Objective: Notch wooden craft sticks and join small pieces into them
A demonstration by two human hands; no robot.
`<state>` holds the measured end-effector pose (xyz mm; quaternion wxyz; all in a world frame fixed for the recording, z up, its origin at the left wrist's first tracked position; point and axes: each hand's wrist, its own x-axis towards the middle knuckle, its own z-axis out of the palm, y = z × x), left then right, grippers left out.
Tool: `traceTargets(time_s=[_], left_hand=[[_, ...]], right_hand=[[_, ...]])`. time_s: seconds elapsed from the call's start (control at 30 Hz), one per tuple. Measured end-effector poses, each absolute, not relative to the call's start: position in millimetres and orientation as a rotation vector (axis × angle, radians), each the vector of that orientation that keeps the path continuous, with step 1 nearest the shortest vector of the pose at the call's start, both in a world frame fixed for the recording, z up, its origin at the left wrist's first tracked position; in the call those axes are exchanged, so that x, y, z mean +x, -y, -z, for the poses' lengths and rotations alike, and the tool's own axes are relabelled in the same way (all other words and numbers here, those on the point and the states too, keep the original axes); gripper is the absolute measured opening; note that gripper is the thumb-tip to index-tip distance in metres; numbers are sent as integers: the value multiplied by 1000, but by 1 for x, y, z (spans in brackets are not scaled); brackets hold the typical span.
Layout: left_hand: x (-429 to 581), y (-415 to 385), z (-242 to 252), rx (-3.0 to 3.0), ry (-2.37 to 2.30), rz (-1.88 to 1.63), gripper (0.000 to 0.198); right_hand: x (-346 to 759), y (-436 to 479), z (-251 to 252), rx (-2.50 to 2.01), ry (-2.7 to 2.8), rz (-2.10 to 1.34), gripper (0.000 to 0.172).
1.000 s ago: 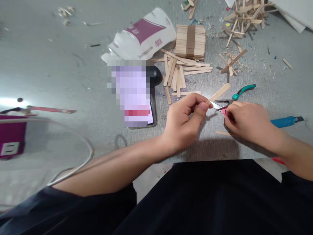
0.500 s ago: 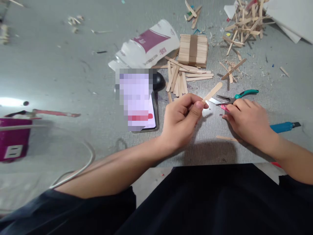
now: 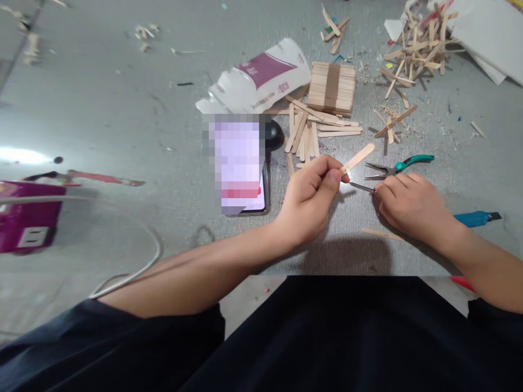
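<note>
My left hand [image 3: 312, 198] pinches one end of a flat wooden craft stick [image 3: 359, 157], which points up and to the right above the grey table [image 3: 122, 109]. My right hand [image 3: 412, 204] is closed on a small utility knife; its thin metal blade [image 3: 362, 187] pokes out to the left and its tip comes close to my left thumb. Green-handled pliers [image 3: 398, 165] lie on the table just behind my right hand. A loose stick [image 3: 382, 234] lies under my right wrist.
A phone [image 3: 241, 166] lies left of my left hand. Behind are loose sticks [image 3: 310, 130], a banded bundle [image 3: 332, 81], a white-and-maroon pouch [image 3: 257, 76] and a tangled stick pile [image 3: 414, 46]. A blue cutter [image 3: 476, 219] lies right; a purple box [image 3: 24, 215] and cable [image 3: 134, 272] left.
My right hand has slid slightly down, and the blade now points at the stick's held end. The pink handle has vanished into my fingers. The camera has tilted a little.
</note>
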<state>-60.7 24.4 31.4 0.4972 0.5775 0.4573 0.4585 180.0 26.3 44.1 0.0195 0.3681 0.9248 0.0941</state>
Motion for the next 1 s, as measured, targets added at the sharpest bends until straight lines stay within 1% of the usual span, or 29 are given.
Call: traceTargets(time_s=[0.1,0.2,0.33,0.43,0.5,0.6,0.73,0.87,0.9,1.0], left_hand=[[-60,-23,-32,1445,-1133,-1128,28],[-60,-22,-34,1451,-1139,-1125,22],[-58,-21,-38,1380,-1080,-1099,14],[-55,-19,-42,1256,-1008,-1014,10],[-54,-16,-45,1193,-970,-954,10],[-54,-12,-48,1168,-948,-892,9],[-53,-7,-52,1231,-1036,-874,12],[-52,-5,-56,1343,-1170,-857,13],[-51,-5,-56,1356,-1190,-853,13],[-51,-5,-57,1363,-1234,-859,13]], right_hand=[[180,-29,-42,1190,-2871,-198,30],[185,-28,-41,1336,-2957,-57,32],[197,-24,-42,1498,-3166,219,20],[204,-22,-42,1568,-3253,282,15],[208,-22,-41,1616,-3267,258,15],[212,-22,-41,1554,-3328,194,16],[212,-23,-45,1434,-3340,-82,15],[205,-21,-53,1284,-3452,-407,6],[203,-21,-56,1246,-3469,-453,5],[201,-19,-61,1208,-3442,-512,10]])
